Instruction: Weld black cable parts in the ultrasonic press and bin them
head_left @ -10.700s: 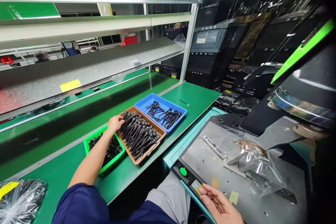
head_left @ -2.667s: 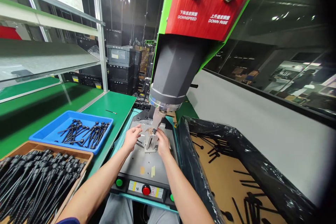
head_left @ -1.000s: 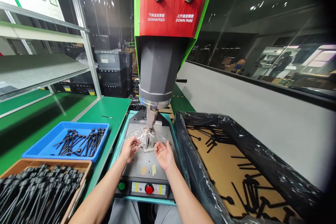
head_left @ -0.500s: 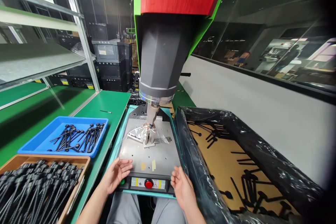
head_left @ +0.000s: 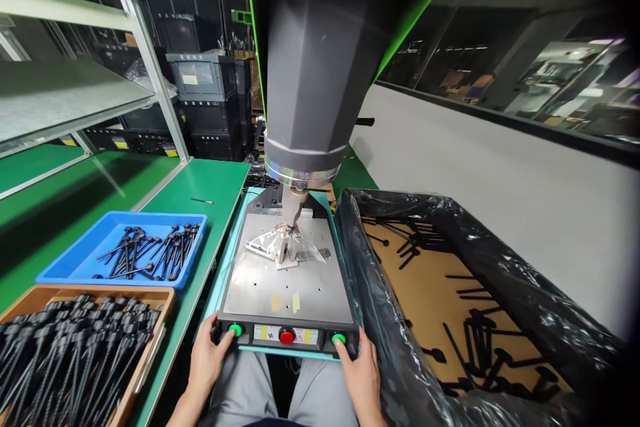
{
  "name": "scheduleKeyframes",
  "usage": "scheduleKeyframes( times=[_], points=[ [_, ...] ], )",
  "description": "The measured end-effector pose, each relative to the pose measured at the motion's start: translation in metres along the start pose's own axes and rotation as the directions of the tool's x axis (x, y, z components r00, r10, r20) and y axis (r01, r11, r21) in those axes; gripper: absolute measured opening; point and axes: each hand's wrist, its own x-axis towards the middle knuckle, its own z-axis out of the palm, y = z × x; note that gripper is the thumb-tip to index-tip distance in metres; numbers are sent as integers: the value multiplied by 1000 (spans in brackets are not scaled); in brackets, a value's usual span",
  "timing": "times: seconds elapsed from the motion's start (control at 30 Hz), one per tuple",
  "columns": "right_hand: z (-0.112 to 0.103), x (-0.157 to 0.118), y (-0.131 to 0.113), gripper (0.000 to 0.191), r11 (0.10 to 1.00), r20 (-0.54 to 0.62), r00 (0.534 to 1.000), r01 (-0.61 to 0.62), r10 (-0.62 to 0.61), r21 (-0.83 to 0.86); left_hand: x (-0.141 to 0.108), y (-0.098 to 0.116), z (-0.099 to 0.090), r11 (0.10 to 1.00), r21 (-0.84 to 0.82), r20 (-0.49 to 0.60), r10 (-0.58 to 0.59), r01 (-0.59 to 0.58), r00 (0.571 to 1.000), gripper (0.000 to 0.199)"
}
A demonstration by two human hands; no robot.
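My left hand [head_left: 209, 352] wraps the left corner of the machine base [head_left: 263, 341], its thumb on a green button [head_left: 235, 330]. At the other corner, my right hand [head_left: 361, 361] grips the base with its thumb on a second green button [head_left: 339, 339]. Between them sits a red button [head_left: 287, 335]. On the metal plate [head_left: 255, 300] stands a small metal fixture [head_left: 287, 260] with clear film around it. The horn [head_left: 294, 203] of the ultrasonic welder-like press [head_left: 310, 80] comes down onto the fixture. Whatever part lies under its tip is too small to tell.
To the left, a blue tray [head_left: 65, 273] and an orange-brown tray [head_left: 165, 303] hold black cable-tie-like parts. A box lined with black plastic [head_left: 370, 293] stands right, with more such parts on cardboard [head_left: 425, 307]. Dark crates [head_left: 207, 113] are stacked behind.
Both hands have moved from beside the plate's front onto the base corners, thumbs now on the green buttons. The view has tilted down slightly.
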Motion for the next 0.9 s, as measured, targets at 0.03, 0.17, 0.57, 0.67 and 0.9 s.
scheduleKeyframes(
  times=[0.03, 0.17, 0.57, 0.67, 0.9],
  points=[
    [2, 2, 0, 88, 1000, -7, 1000, 10, -10, -1, 2, 0, 0, 1000, 14, 3, 8, -8, 1000, 61],
    [5, 4, 3, 88, 1000, -26, 1000, 15, -15, -9, 6, 1, -2, 998, 51, 15, 24, -25, 1000, 59],
    [3, 0, 13, 81, 997, 50, 999, 18, -21, 69, 7, 19, -15, 995, -101, 8, -16, 17, 1000, 51],
    [3, 0, 13, 84, 998, 54, 999, 2, -6, 69, 3, 48, -10, 990, -139, -28, 12, -16, 1000, 43],
    [3, 0, 12, 85, 997, 37, 999, -37, 34, 75, 19, 97, 32, 899, -436, 167, 37, 40, 985, 37]
  ],
)
